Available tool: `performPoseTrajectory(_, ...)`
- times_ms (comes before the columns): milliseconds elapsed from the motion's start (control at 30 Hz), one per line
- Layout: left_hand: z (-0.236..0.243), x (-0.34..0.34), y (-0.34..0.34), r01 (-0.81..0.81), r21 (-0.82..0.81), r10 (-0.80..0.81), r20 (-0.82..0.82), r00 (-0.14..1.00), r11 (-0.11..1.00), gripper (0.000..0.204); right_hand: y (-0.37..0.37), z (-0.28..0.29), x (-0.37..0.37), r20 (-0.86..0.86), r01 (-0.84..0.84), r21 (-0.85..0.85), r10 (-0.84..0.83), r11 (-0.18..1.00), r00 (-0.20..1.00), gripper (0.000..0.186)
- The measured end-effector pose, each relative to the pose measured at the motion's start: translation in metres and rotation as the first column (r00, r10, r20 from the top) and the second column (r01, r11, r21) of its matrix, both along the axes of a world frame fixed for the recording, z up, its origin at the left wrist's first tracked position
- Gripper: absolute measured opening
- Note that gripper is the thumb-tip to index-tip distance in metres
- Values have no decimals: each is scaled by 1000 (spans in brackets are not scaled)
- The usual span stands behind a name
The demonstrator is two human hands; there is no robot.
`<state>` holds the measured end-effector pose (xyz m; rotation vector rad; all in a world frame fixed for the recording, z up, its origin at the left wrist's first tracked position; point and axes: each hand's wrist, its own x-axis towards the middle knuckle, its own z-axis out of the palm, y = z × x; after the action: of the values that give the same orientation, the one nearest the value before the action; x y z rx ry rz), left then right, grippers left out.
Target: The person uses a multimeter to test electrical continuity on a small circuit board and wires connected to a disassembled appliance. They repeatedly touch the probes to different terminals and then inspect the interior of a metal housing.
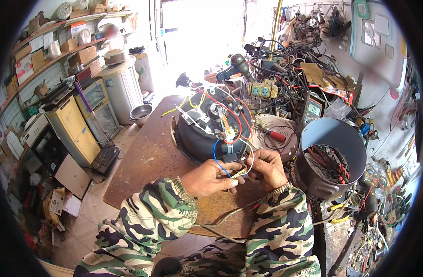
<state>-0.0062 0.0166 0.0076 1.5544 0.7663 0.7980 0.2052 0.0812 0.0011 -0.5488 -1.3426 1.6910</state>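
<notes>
An upturned black round cooker body [193, 141] lies on the brown wooden table, its underside bare, with metal brackets and red, white, yellow and blue wires. In front of it my left hand [210, 178] grips a small circuit board [239, 173] between thumb and fingers. A blue wire [215, 154] loops from the cooker down to the board. My right hand [268, 171] is closed beside the board, its thumb and fingers pinching the end of a white wire [252, 153]. The fingertips hide part of the board and the wire's tip.
Right of the cooker are a red-handled screwdriver [277, 135], a multimeter [312, 108] and a grey pot [331, 131] of tools. Behind lie a power drill [239, 64], a socket block [262, 90] and tangled cables. A cord [220, 220] crosses the table's near edge. Shelves and appliances line the left.
</notes>
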Motion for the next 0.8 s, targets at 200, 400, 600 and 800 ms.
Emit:
performPoseTrajectory(200,-4,6,5,34,19,-35,36,999,999,48,0,19,19,89,61,28,-63,998,994,11)
performPoseTrajectory(400,-3,5,3,24,-22,-24,1,1000,999,50,-97,102,25,423,106,637,-461,763,780,12)
performPoseTrajectory(600,-4,6,0,41,53,-44,52,998,998,49,-219,168,17,495,-399,854,-284,335,821,45)
performPoseTrajectory(800,5,1,-9,6,41,-6,12,1000,999,47,-219,152,6,487,-455,871,-215,185,846,42)
